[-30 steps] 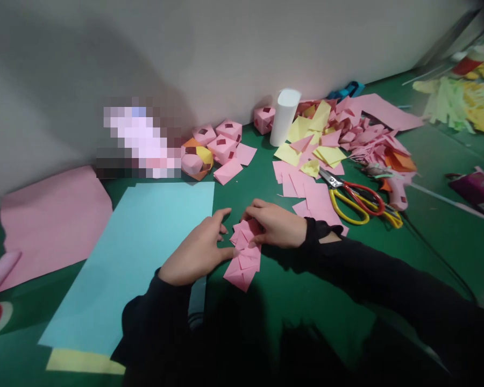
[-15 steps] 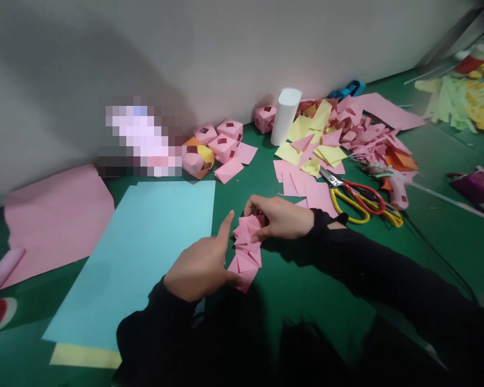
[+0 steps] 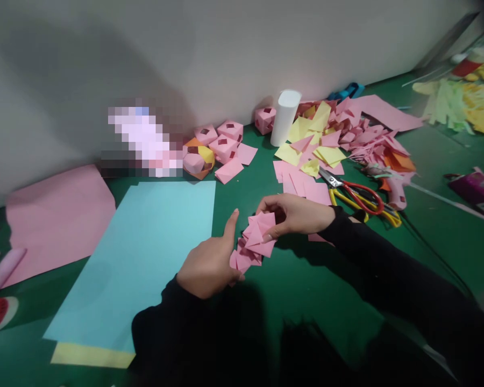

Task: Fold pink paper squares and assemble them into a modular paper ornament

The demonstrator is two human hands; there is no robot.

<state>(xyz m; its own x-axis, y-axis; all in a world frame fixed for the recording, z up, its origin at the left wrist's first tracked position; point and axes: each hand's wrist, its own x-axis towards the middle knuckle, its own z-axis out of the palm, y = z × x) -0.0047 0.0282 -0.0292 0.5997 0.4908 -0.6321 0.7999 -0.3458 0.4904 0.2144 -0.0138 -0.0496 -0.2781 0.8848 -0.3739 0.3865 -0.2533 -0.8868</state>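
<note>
Several folded pink paper pieces lie overlapped in an uneven stack between my two hands, above the green tabletop. My right hand pinches the upper end, thumb on top and fingers curled behind. At the lower end, my left hand keeps the pieces between its thumb and hidden fingers. Its index finger sticks up along their left side. Left of my hands is a large light-blue paper sheet. Flat pink paper squares lie just beyond my right hand.
Scissors with red handles and a pink glue gun lie to the right. A white cylinder stands near the wall beside a heap of pink and yellow paper. Pink paper cubes sit left of it. A pink sheet lies far left.
Both hands have shifted slightly right. My right hand has drawn the upper pink pieces up and right, and the stack is now more bunched and tilted.
</note>
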